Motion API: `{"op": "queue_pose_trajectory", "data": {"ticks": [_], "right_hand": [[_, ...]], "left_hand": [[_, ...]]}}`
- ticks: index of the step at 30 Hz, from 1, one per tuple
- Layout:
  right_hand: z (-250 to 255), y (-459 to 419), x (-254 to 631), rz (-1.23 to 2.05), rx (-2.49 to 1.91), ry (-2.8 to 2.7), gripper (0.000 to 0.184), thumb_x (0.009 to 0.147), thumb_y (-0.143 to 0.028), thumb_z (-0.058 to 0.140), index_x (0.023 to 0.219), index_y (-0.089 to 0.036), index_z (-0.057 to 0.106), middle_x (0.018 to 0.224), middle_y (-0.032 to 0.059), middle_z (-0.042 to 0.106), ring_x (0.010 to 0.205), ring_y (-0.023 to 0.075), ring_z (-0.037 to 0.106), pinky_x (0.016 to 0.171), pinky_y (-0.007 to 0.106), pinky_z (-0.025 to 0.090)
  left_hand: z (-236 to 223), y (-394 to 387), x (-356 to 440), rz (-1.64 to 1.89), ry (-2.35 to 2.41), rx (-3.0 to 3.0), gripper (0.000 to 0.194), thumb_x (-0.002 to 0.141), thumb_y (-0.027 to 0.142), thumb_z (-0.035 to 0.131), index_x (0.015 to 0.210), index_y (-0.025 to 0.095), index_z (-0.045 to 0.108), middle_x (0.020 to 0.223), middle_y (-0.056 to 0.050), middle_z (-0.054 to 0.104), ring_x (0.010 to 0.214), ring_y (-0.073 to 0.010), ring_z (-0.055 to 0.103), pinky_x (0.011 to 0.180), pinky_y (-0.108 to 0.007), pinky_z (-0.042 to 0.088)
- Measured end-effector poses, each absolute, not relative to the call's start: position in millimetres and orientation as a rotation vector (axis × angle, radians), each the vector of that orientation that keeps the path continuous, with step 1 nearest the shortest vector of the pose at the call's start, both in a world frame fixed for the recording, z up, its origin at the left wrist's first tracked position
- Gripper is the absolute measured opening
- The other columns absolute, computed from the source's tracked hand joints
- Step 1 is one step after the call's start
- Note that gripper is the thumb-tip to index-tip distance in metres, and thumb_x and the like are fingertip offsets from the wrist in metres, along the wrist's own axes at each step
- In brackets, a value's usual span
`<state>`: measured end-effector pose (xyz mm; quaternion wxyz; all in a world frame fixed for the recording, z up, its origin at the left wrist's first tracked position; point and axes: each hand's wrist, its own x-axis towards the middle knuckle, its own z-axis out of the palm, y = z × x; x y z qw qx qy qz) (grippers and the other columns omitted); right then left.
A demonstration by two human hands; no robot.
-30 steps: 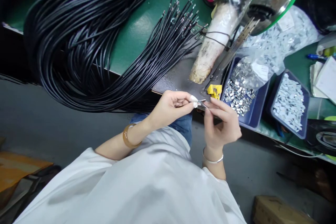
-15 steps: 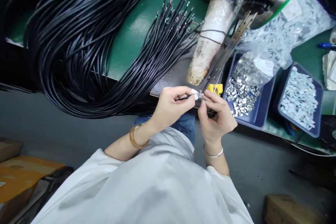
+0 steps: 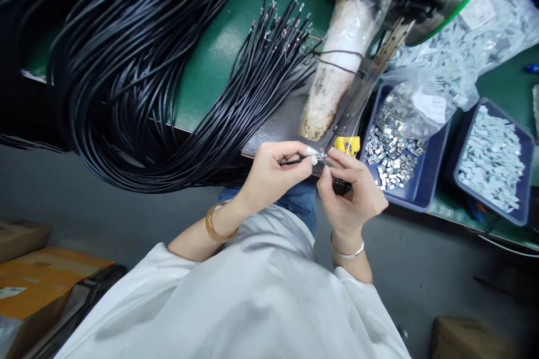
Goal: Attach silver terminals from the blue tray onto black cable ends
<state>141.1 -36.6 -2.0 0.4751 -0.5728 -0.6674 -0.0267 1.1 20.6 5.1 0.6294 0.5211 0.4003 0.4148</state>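
My left hand (image 3: pixel 280 171) pinches a black cable (image 3: pixel 291 162) close to its end, with white coverings on the thumb and forefinger tips. A small shiny metal connector piece (image 3: pixel 320 155) shows at the cable's tip, between the two hands. The fingertips of my right hand (image 3: pixel 351 188) close around that piece from the right; its fine detail is too small to make out. Just beyond the fingers, the narrow tip of a metal rail (image 3: pixel 351 106) slants down beside a yellow block (image 3: pixel 347 146). Left of the hands lies a large bundle of black cables (image 3: pixel 219 134) with stripped ends.
A blue tray (image 3: pixel 435 171) of small metal shells and a second blue tray (image 3: pixel 528 179) of pale pieces stand at right. Plastic bags (image 3: pixel 501 22) lie behind them. A plastic-wrapped white post (image 3: pixel 334 73) and a green-rimmed bowl (image 3: pixel 467 0) rise ahead. Cardboard boxes (image 3: pixel 54 275) sit at lower left.
The view has shifted slightly, so the trays appear farther right. Both hands stay together at the cable's end, with only a small shift of the right hand's fingers.
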Motion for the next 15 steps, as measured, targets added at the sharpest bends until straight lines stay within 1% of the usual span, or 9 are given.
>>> {"op": "queue_pose_trajectory", "data": {"ticks": [2,6,9,12,15], "right_hand": [[-2.7,-38.8,142.2,-0.062,-1.396,-1.630,0.016,0.085,-0.011,0.069,0.094,-0.023,0.062,0.111,0.0047,0.077,0.087,0.0165,0.077,0.078,0.029,0.066],[0.9,-41.5,144.6,-0.010,-1.414,-1.599,0.014,0.088,-0.013,0.067,0.095,-0.023,0.061,0.107,0.0037,0.078,0.090,0.0175,0.077,0.080,0.032,0.066],[3.2,-41.4,145.4,0.033,-1.427,-1.601,0.013,0.088,-0.013,0.066,0.095,-0.023,0.062,0.107,0.0038,0.078,0.094,0.0179,0.077,0.082,0.031,0.065],[2.4,-39.0,144.9,-0.039,-1.418,-1.637,0.017,0.086,-0.010,0.068,0.096,-0.022,0.063,0.111,0.0046,0.078,0.090,0.0161,0.077,0.082,0.028,0.064],[1.6,-35.5,144.1,-0.081,-1.392,-1.650,0.019,0.084,-0.008,0.069,0.095,-0.022,0.062,0.112,0.0050,0.077,0.089,0.0164,0.077,0.081,0.028,0.064]], "left_hand": [[5.0,19.6,-0.4,0.929,0.899,1.196,0.012,0.082,0.021,0.068,0.076,0.013,0.075,0.058,0.002,0.053,0.052,-0.0058,0.040,0.047,-0.019,0.028],[6.1,16.7,-0.8,0.893,0.857,1.168,0.010,0.081,0.024,0.071,0.079,0.014,0.075,0.063,-0.001,0.059,0.056,-0.0088,0.047,0.050,-0.020,0.034],[4.5,15.6,0.3,0.913,0.849,1.173,0.011,0.083,0.024,0.070,0.081,0.015,0.076,0.059,0.001,0.054,0.053,-0.0082,0.044,0.049,-0.021,0.033],[2.8,17.0,1.9,0.962,0.880,1.186,0.011,0.084,0.021,0.067,0.081,0.014,0.075,0.056,0.003,0.050,0.051,-0.0070,0.041,0.050,-0.020,0.034],[3.9,19.3,3.6,1.001,0.887,1.203,0.010,0.082,0.019,0.068,0.078,0.013,0.075,0.057,0.002,0.054,0.054,-0.0078,0.049,0.053,-0.019,0.041]]}}
